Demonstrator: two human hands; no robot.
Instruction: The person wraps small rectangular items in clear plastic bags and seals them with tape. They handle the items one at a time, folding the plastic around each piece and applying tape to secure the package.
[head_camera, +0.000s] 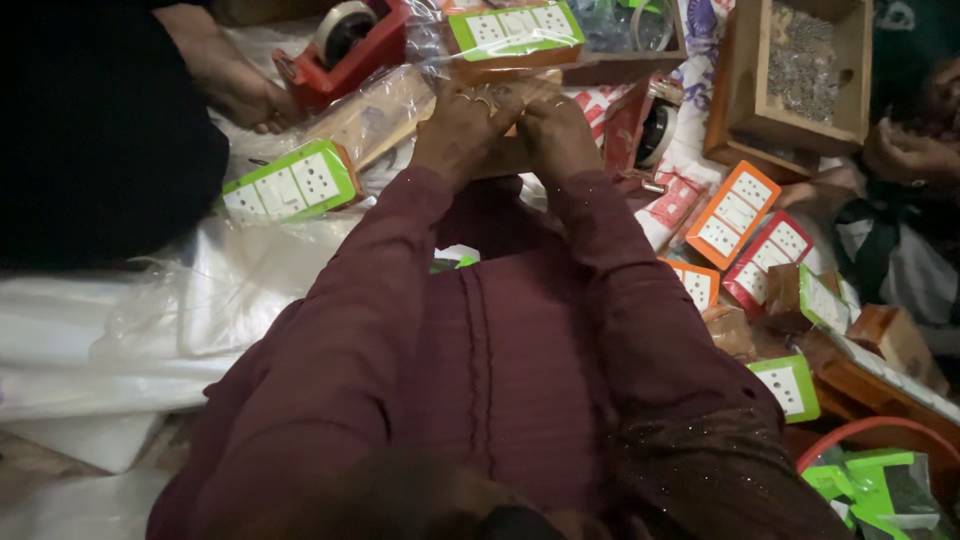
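My left hand (462, 128) and my right hand (556, 128) are held together in front of me, both closed on a flat wooden board (515, 152) wrapped in clear plastic. Most of the board is hidden behind my fingers. My maroon sleeves fill the lower middle of the view. Just beyond my hands lies a green-edged white switch plate (515, 28) in a clear bag. Another green-edged switch plate (290, 183) lies to the left of my left arm.
A red tape dispenser (345, 45) sits at upper left beside another person's hand (240, 90). A wooden box (795, 75) of small screws stands upper right. Orange, red and green switch plates (735, 212) are scattered right. Clear plastic sheeting (120, 330) covers the left.
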